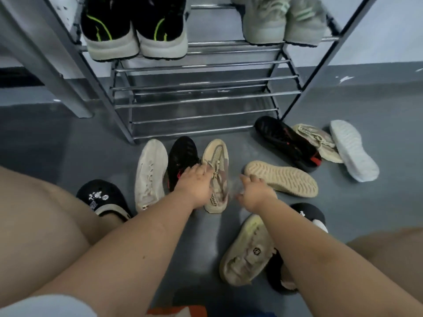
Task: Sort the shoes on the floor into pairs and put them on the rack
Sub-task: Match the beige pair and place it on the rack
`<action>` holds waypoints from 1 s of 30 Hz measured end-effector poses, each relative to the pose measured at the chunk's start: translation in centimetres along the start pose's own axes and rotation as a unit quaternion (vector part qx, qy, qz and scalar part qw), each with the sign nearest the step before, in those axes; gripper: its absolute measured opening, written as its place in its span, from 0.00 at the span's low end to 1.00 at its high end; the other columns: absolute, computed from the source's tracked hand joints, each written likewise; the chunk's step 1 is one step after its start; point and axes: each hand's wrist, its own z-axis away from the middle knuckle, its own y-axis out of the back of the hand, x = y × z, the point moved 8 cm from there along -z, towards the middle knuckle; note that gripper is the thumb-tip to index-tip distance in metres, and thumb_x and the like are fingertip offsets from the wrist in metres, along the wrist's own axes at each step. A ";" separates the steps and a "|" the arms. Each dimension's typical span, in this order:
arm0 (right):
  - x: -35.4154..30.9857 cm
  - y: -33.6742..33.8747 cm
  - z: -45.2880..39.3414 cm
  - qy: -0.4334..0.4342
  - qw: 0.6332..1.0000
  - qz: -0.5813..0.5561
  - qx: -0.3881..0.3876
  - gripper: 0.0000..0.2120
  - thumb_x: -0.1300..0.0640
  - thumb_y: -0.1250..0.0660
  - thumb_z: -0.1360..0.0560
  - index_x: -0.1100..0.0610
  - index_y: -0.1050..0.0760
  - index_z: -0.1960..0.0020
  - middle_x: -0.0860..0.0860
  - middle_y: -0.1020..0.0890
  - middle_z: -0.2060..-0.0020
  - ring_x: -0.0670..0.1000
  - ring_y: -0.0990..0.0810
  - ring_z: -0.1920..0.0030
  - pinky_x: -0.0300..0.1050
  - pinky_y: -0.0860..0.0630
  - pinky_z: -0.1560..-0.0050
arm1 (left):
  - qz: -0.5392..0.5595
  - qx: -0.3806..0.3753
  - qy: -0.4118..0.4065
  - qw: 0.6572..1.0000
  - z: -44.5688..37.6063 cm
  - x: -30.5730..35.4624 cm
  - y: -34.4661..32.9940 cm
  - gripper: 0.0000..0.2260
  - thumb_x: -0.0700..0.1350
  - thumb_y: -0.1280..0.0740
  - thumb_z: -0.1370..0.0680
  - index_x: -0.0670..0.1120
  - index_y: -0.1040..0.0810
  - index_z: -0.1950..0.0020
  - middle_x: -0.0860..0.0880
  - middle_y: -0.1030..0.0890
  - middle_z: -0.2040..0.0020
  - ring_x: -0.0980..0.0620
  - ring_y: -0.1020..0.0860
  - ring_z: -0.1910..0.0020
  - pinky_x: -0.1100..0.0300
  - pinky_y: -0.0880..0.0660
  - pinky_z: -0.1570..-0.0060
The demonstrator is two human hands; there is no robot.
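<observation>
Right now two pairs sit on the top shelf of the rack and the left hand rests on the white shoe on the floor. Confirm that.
Not quite. The head view shows the left hand resting on the tan laced shoe, not the white shoe, which lies untouched further left. The rest holds: a black pair and a grey-green pair sit on the rack.

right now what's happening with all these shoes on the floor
A person crouches at a metal rack, sorting shoes. The left hand rests on a tan sneaker standing between a black shoe and a cream one. The right hand reaches toward an overturned tan shoe, blurred and holding nothing. Two pairs already sit on the rack; its lower rails are bare.
</observation>
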 end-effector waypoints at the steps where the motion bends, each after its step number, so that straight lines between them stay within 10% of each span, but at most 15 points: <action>1: 1.0 0.6 0.5 -0.006 1.000 0.002 0.012 0.30 0.48 0.43 0.21 0.55 0.48 0.23 0.57 0.42 0.25 0.60 0.41 0.28 0.56 0.35 0.33 | -0.012 0.001 -0.020 1.000 -0.1 1.5 0.0 0.27 0.50 0.45 0.19 0.48 0.51 0.22 0.44 0.50 0.22 0.45 0.51 0.23 0.52 0.55 0.25; 30: 15.2 1.3 -5.4 -0.095 0.995 -0.037 0.010 0.29 0.51 0.44 0.20 0.56 0.50 0.23 0.56 0.46 0.24 0.60 0.45 0.25 0.57 0.38 0.31 | -0.032 -0.147 -0.020 0.988 -8.2 8.4 -5.2 0.30 0.55 0.44 0.19 0.49 0.54 0.22 0.47 0.54 0.21 0.44 0.49 0.23 0.49 0.49 0.26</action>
